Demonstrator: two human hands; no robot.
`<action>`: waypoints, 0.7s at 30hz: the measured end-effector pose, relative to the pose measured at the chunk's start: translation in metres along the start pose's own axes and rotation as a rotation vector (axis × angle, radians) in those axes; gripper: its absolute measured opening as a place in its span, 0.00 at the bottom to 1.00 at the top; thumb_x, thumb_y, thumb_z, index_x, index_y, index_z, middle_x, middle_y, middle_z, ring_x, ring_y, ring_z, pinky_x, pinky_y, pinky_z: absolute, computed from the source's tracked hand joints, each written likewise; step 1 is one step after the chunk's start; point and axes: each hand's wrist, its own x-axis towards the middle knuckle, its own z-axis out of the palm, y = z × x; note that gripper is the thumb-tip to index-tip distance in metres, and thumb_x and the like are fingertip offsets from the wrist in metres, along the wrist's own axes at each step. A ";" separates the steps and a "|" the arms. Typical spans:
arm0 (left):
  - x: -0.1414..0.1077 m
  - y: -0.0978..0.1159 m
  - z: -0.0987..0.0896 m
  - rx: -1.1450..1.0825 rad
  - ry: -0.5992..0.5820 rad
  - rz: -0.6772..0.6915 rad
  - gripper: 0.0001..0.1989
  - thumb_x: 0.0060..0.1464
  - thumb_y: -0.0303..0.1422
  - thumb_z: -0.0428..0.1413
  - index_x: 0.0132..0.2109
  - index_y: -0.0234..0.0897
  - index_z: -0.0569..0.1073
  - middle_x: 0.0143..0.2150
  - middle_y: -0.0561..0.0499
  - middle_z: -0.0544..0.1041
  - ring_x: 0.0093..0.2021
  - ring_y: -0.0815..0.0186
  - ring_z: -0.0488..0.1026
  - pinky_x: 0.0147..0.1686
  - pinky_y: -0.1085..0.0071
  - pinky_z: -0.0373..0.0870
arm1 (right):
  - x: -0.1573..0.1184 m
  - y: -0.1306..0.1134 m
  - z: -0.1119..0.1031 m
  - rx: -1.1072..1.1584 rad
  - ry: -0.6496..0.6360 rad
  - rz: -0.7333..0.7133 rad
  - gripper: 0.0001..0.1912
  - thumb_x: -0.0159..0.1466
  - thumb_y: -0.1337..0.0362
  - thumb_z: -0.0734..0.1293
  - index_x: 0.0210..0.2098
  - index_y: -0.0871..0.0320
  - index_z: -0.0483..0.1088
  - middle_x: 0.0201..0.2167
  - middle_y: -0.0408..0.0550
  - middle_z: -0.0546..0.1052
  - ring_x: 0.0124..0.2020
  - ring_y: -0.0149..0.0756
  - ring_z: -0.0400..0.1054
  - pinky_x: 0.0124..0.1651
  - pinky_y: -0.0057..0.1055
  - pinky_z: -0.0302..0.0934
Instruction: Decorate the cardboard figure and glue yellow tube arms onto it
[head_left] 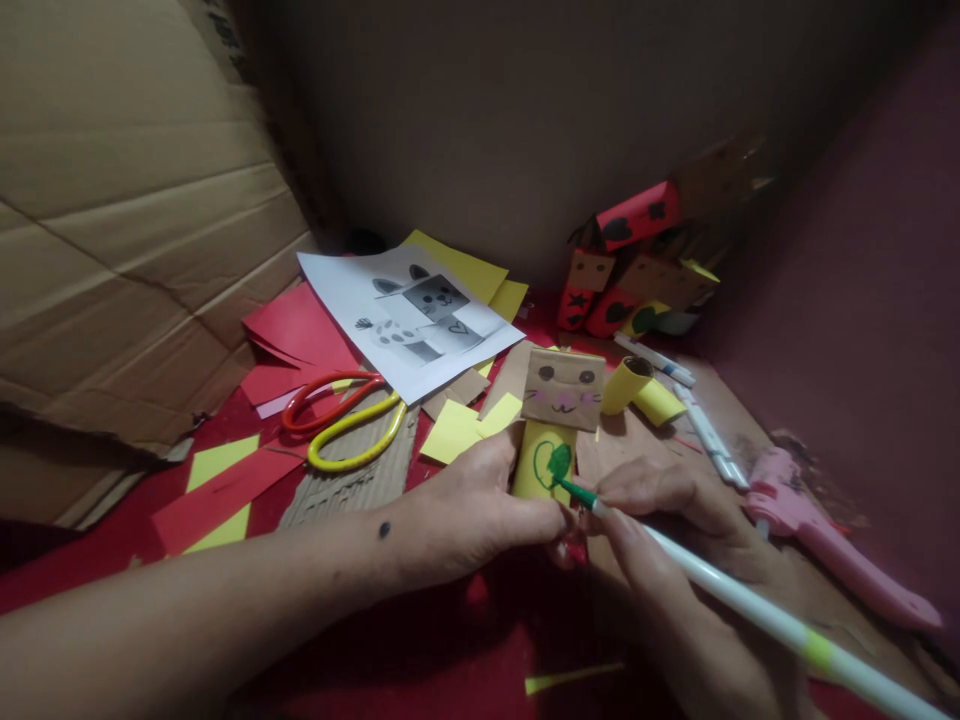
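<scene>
My left hand (495, 510) is closed around a paper-tube animal figure (531, 462), holding it upright. The figure has a yellow body and a square brown cardboard head with drawn eyes, pink cheeks and whiskers. A green heart outline shows on the body, its right half coloured in. In my right hand (697, 560) is a white felt-tip marker (712, 577) with a green tip, which rests on or very close to the coloured part. The lower end of the tube is hidden by my left hand.
Left lie red-and-yellow-handled scissors (352, 462), red paper (300, 330) and a printed picture sheet (360, 300). Right are yellow tubes (624, 385), white markers (705, 435) and a pink glue gun (817, 540). Finished-looking red figures (637, 215) stand behind. Cardboard (135, 200) rises left.
</scene>
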 end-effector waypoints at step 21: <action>-0.001 0.006 0.001 0.018 0.038 -0.059 0.15 0.43 0.17 0.62 0.39 0.34 0.72 0.30 0.57 0.74 0.33 0.70 0.70 0.36 0.75 0.69 | 0.000 0.001 0.002 0.086 0.035 0.078 0.08 0.67 0.70 0.67 0.36 0.49 0.74 0.32 0.38 0.78 0.28 0.27 0.75 0.34 0.20 0.73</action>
